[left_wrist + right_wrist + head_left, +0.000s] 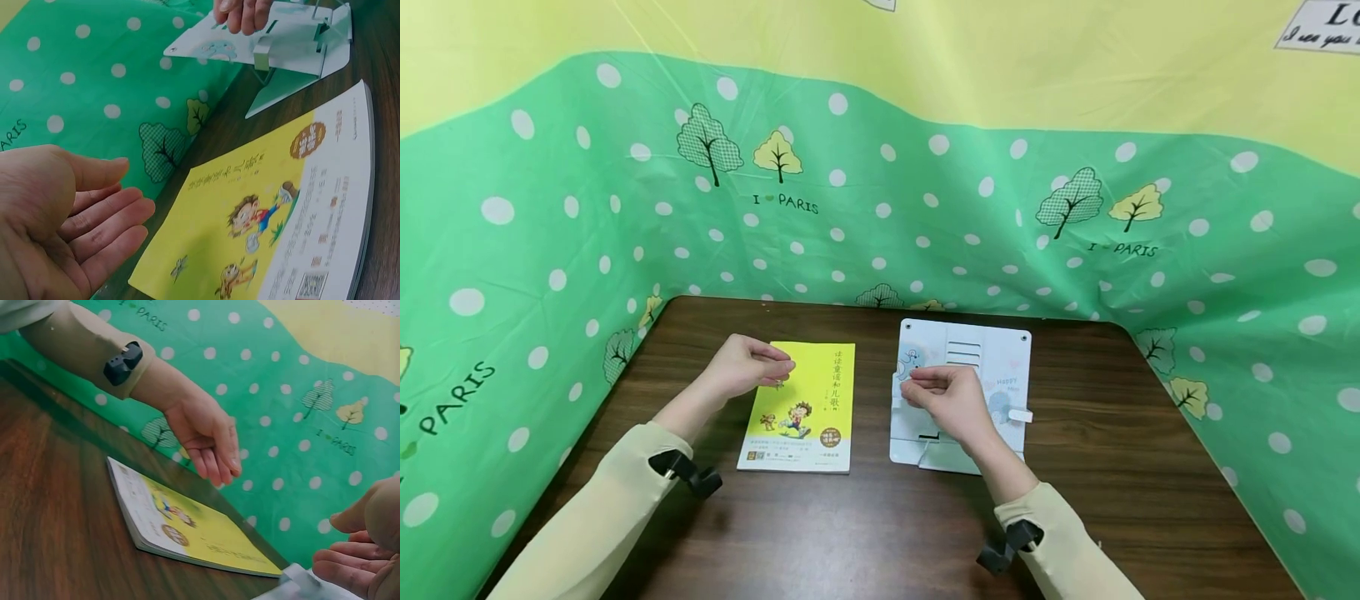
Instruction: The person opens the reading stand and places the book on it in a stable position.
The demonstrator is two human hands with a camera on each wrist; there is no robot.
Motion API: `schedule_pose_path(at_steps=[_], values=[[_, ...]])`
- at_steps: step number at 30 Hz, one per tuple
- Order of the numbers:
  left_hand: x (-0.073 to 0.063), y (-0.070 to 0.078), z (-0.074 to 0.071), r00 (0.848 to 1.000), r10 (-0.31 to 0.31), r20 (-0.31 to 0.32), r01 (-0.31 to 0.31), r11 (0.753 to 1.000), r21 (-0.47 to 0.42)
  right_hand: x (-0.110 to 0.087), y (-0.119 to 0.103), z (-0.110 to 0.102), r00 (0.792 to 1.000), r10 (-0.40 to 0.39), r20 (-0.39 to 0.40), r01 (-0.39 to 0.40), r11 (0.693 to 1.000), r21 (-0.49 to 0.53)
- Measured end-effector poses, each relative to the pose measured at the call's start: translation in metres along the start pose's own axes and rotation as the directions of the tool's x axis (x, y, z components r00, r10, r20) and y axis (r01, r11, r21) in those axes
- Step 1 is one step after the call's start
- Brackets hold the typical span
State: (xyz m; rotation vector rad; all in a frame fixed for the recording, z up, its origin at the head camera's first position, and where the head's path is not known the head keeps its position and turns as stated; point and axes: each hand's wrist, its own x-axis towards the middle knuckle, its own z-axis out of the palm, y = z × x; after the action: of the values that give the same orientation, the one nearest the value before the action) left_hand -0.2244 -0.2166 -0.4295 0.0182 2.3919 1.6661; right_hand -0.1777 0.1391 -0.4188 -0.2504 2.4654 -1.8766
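A yellow and white paperback book [816, 375], its cover showing a cartoon child and a dog, lies flat on the left. Over its upper left part hovers my left hand [747, 365], fingers loosely bent and holding nothing. To the right of the book is a pale blue-white reading stand [1007, 358] with slots, printed drawings and a page clip [1021, 415] at its right side. In the left wrist view its panel leans above a base plate. My right hand [951, 402] is in front of the panel, relaxed, with nothing between thumb and fingers, and hides part of it.
Both items are on a dark wood-grain table [865, 533]. A green and yellow patterned cloth [887, 208] hangs along the back and both sides. Black wrist mounts [685, 473] sit on both sleeves.
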Motion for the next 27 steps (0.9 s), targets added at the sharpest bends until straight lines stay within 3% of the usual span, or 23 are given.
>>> schedule_pose_path(at_steps=[14, 27], values=[[-0.004, -0.019, -0.017, 0.997, -0.061, -0.056, 0.064, 0.996, 0.055, 0.004, 0.004, 0.044, 0.995, 0.001, 0.101, 0.001, 1.0, -0.011], [-0.008, -0.032, -0.025, 0.992, -0.091, -0.09, 0.1, 0.99, 0.096, 0.002, 0.011, 0.075, 0.984, 0.014, 0.179, 0.021, 0.982, -0.19]])
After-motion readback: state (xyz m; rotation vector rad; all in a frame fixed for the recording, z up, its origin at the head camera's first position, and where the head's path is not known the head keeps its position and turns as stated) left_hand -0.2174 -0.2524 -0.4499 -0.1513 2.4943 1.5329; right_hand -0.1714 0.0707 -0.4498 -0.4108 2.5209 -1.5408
